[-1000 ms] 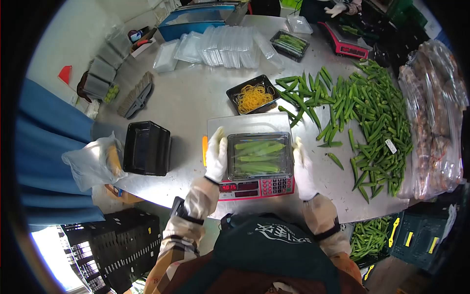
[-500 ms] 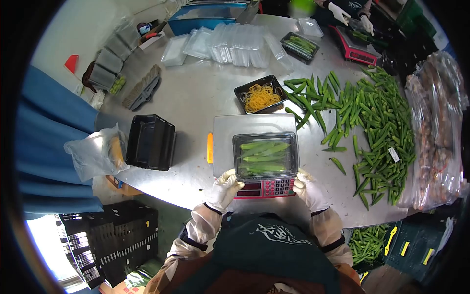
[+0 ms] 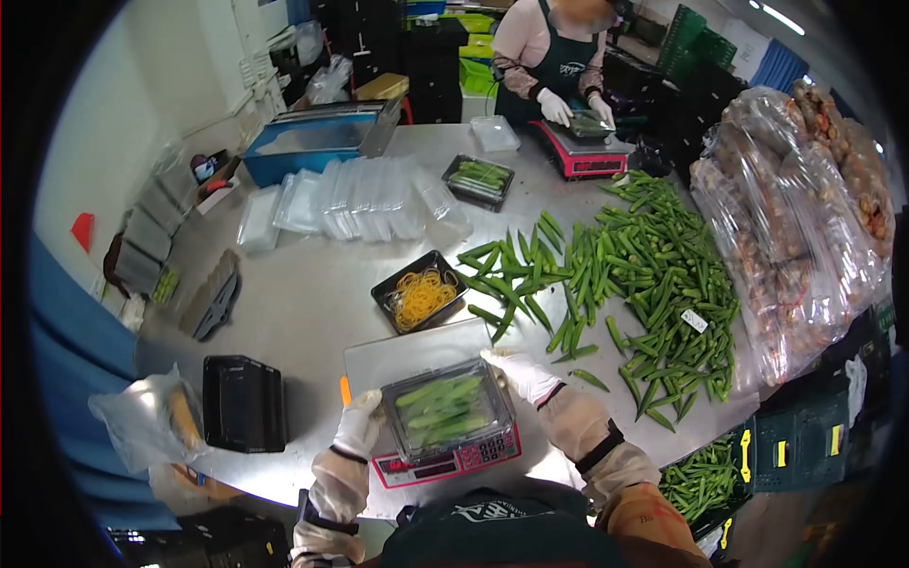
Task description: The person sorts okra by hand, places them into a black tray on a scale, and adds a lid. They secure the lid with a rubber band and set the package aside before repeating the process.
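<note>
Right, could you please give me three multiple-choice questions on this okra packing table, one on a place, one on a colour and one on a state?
1. Where is the black tray of rubber bands?
A. In a floor crate.
B. On the steel table, beside the loose okra.
C. Inside the blue box.

2. What colour is the body of the nearest scale?
A. Blue.
B. Pinkish red.
C. Yellow.

3. How is the tray of okra on that scale?
A. Empty.
B. Uncovered.
C. Closed under a clear lid.

1 B: it lies on the table next to the loose okra.
2 B: its keypad front is pinkish red.
3 C: pods show through a glossy lid.
</note>
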Demonstrator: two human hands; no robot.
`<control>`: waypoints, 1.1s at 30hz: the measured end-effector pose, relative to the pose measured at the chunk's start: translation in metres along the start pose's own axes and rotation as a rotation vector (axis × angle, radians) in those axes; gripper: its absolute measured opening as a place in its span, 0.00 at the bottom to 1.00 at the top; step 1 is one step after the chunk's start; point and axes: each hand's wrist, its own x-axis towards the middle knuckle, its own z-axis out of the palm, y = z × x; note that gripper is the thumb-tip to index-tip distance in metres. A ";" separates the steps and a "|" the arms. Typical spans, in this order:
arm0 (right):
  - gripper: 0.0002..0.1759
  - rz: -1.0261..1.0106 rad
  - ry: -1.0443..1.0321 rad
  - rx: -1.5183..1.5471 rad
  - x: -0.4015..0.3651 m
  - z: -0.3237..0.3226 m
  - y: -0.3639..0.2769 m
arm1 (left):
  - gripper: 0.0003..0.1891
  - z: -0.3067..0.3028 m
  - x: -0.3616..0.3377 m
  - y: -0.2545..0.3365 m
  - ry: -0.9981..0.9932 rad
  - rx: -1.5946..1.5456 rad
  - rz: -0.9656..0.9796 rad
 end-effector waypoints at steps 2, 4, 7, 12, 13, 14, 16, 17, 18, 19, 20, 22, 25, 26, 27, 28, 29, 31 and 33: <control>0.11 0.041 -0.066 0.193 -0.012 0.005 -0.006 | 0.13 0.008 -0.006 0.009 -0.089 -0.247 -0.057; 0.10 -0.010 -0.089 0.224 -0.018 0.009 -0.016 | 0.13 0.025 -0.025 0.032 -0.191 -0.316 -0.107; 0.09 -0.123 -0.106 0.138 -0.024 0.011 -0.033 | 0.17 0.027 -0.039 0.041 -0.303 -0.286 -0.070; 0.09 -0.044 -0.361 0.012 -0.028 0.043 -0.094 | 0.33 0.025 -0.056 0.054 -0.485 0.222 0.030; 0.10 -0.056 -0.359 -0.073 -0.022 0.055 -0.099 | 0.36 0.037 -0.059 0.064 -0.551 0.448 0.091; 0.10 -0.070 -0.354 -0.156 -0.014 0.068 -0.102 | 0.42 0.042 -0.059 0.070 -0.597 0.627 -0.027; 0.12 -0.126 -0.398 -0.324 0.010 0.082 -0.110 | 0.42 0.049 -0.059 0.073 -0.463 0.547 -0.155; 0.11 -0.159 -0.402 -0.297 0.018 0.088 -0.122 | 0.42 0.046 -0.055 0.073 -0.417 0.518 -0.168; 0.11 -0.239 -0.345 -0.387 0.038 0.089 -0.128 | 0.39 0.036 -0.049 0.070 -0.364 0.349 -0.164; 0.11 -0.321 -0.284 -0.473 0.062 0.086 -0.129 | 0.37 0.019 -0.041 0.063 -0.311 0.182 -0.157; 0.10 -0.435 -0.109 -0.572 0.095 0.082 -0.119 | 0.34 -0.009 -0.035 0.057 -0.210 0.071 -0.231; 0.08 -0.489 0.188 -0.921 0.131 0.081 -0.118 | 0.32 -0.019 -0.024 0.062 -0.284 -0.172 -0.096; 0.07 -0.750 0.317 -1.072 0.174 0.084 -0.079 | 0.31 -0.003 -0.010 0.076 -0.126 -0.330 0.077; 0.07 -0.931 0.351 -1.277 0.189 0.083 -0.068 | 0.30 0.001 -0.003 0.079 -0.096 -0.360 0.107; 0.07 -0.813 0.322 -1.366 0.203 0.079 -0.059 | 0.30 0.002 0.001 0.081 -0.067 -0.391 0.138; 0.08 -0.693 0.293 -1.451 0.211 0.079 -0.057 | 0.28 -0.005 0.010 0.077 -0.064 -0.444 0.150; 0.10 -0.571 0.266 -1.531 0.220 0.078 -0.054 | 0.25 -0.014 0.018 0.071 -0.046 -0.478 0.185; 0.07 -0.628 0.323 -1.490 0.210 0.079 -0.065 | 0.24 -0.021 0.028 0.066 -0.023 -0.493 0.179; 0.04 -0.802 0.348 -1.322 0.188 0.078 -0.085 | 0.24 -0.028 0.032 0.062 -0.039 -0.488 0.152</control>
